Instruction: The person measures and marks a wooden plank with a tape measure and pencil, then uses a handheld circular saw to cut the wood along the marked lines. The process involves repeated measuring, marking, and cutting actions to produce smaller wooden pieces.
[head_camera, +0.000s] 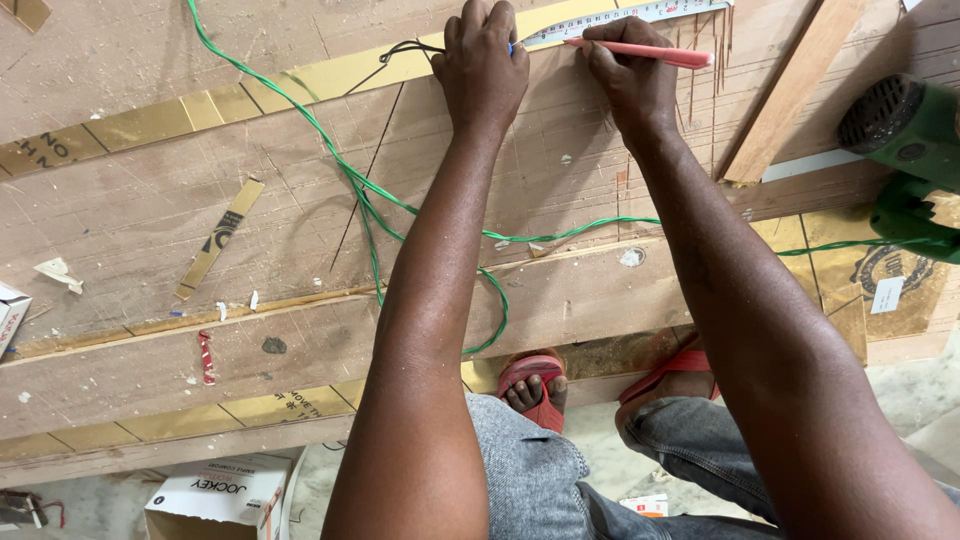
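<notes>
Workbench (150, 230) bears right hand (632, 85), fingers (600, 40) pinching pink pencil (640, 51).

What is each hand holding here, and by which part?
The right hand holds a pink pencil near its left end. The left hand presses down on the steel ruler over the gold strip; no closed grip is visible.

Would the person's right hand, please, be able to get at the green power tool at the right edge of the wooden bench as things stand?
Probably yes. The right hand holds a pink pencil against the metal ruler; bare bench and one wooden strip lie between it and the green power tool, though the pencil occupies its fingers.
</notes>
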